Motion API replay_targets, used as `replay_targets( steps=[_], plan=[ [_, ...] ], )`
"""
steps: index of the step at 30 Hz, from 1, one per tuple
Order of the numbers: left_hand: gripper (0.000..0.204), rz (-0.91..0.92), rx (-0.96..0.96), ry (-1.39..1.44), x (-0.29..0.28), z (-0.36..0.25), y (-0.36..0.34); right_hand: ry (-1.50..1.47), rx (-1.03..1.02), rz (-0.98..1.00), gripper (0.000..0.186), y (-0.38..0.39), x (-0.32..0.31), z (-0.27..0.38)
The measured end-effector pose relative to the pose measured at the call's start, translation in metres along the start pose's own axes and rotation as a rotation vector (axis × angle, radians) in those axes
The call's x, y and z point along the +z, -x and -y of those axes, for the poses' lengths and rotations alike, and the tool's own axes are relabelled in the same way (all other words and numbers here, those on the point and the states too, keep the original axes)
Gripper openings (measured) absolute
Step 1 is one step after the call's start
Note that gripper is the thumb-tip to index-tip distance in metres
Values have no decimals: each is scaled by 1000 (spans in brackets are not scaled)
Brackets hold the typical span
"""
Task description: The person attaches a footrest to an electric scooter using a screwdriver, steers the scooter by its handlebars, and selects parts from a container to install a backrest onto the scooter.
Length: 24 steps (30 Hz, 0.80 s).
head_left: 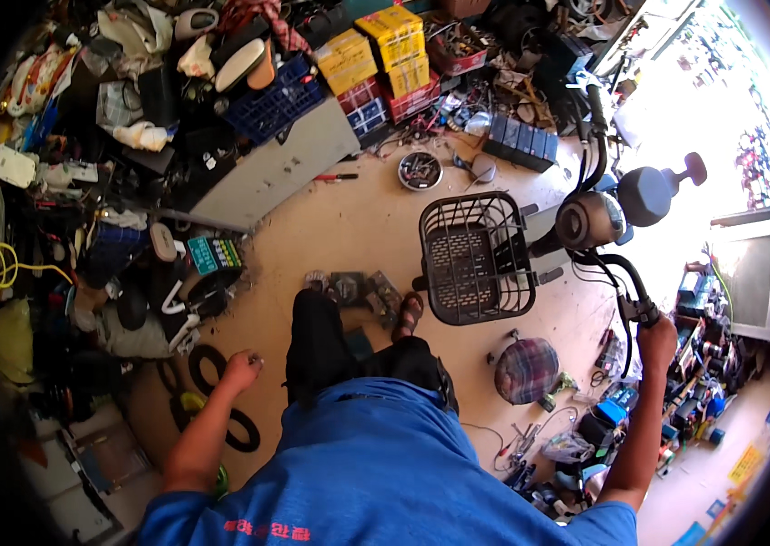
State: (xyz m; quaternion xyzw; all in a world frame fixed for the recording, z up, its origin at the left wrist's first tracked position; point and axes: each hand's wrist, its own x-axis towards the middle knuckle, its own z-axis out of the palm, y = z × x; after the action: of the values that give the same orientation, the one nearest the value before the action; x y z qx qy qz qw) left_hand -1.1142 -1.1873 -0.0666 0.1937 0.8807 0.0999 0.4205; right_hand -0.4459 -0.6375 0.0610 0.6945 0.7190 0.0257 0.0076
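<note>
My right hand (656,342) is wrapped round the end of a black handlebar (629,278), beside its brake lever. This handlebar belongs to an electric bike with a round headlight (585,221) and a dark mirror (647,197). A black wire-and-plastic basket (478,296) is fixed at the bike's front, left of the headlight. Away from the bike, my left hand (242,371) hangs over the floor at my left side. Its fingers are curled together; whether something small is in them I cannot make out.
A plaid round stool (527,371) stands below the basket. Tools and parts litter the floor at right. Black rings (207,366) lie by my left arm. Heaped goods line the left wall, behind a grey panel (276,168). Ahead are a metal bowl (420,170) and dark batteries (520,143).
</note>
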Motion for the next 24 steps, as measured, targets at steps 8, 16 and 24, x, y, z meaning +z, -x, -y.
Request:
replay_targets(
  steps=[8,16,24],
  plan=[
    [24,69,-125,-58,60,93,79,20,-54,34,32,-19,-7,33],
    [25,25,-119,232,123,78,64,-117,61,331,51,34,-25,75],
    [27,-56,81,272,182,44,39,-276,-21,447,37,88,-54,145]
  ],
)
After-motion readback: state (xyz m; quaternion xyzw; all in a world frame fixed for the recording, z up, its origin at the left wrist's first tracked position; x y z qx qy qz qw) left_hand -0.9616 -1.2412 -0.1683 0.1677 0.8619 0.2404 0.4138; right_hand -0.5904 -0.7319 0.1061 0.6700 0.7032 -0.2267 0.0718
